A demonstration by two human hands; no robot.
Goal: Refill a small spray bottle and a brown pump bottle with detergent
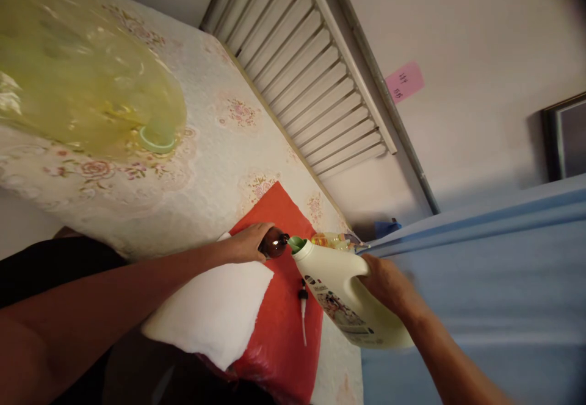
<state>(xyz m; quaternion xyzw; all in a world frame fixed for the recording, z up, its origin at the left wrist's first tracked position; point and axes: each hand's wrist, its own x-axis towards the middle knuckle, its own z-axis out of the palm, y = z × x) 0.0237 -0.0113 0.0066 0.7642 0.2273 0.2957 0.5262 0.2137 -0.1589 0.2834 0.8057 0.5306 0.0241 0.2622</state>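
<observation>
My left hand (249, 243) is wrapped round a dark brown bottle (274, 243), its neck facing the spout of a large jug. The pale cream detergent jug (348, 295) is tilted, with my right hand (384, 280) closed on its handle. Its green spout (296, 244) meets or nearly meets the bottle's mouth; whether liquid flows I cannot tell. A black pump top (303, 298) with a clear dip tube lies on the red mat (293, 332) below the jug's neck. Beneath my left forearm a white cloth (215, 307) is spread.
A large yellow-green translucent plastic bag (91, 75) rests on the floral tablecloth (206, 106) at the upper left. Behind the jug lies a clear bottle with a yellow-orange label (327, 240). A radiator (315, 82) runs along the wall; blue fabric (480, 283) is at the right.
</observation>
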